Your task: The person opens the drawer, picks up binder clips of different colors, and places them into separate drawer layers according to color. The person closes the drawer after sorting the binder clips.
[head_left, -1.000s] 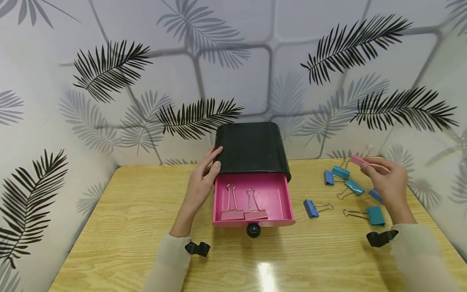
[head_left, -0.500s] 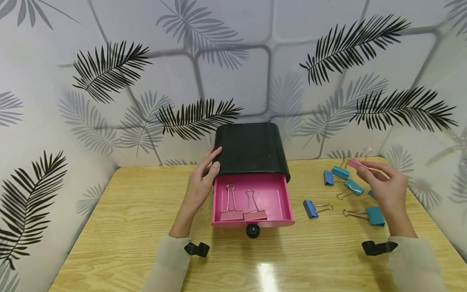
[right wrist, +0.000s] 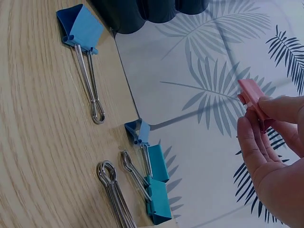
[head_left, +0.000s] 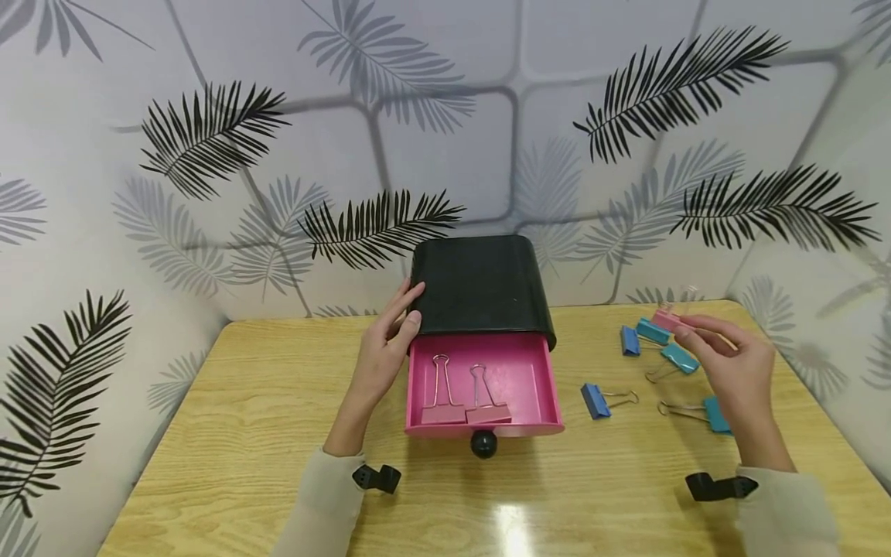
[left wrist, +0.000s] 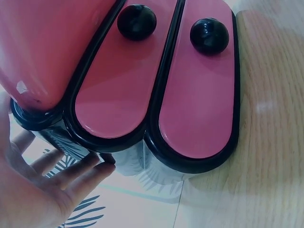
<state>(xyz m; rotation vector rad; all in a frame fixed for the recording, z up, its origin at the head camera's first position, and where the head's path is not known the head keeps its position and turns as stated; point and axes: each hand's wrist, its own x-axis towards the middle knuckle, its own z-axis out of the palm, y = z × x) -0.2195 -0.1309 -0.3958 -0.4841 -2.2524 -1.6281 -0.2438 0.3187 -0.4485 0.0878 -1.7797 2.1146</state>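
Behind the grip rises a pale wall (head_left: 445, 147) printed with grey and black leaves; a wooden table (head_left: 264, 418) spreads below. From where I stand, a black drawer unit (head_left: 480, 282) sits well to the left of the grip, its top pink drawer (head_left: 522, 371) pulled out. The left wrist view shows two closed pink fronts (left wrist: 197, 104) beneath, hidden from the head view. The left hand (head_left: 381, 340) rests on the side of the unit away from the grip, fingers nearly straight, thumb by the front edge.

The right hand (head_left: 743, 363) makes the grip: thumb and fingers pinch a pink binder clip (head_left: 666, 319). In the head view it overlaps a teal clip (head_left: 653, 331); the right wrist view shows it raised, apart from the clips on the table. Just left of the grip lies a blue clip (head_left: 629, 340). Nearer the person are a second teal clip (head_left: 679, 358) and a third teal clip (head_left: 715, 415), partly covered by the wrist. A second blue clip (head_left: 595, 401) lies between grip and drawer.

Only the head view looks into the drawer, where two similar pink clips (head_left: 442, 415) lie side by side. A round black knob (head_left: 483, 444) fronts it.
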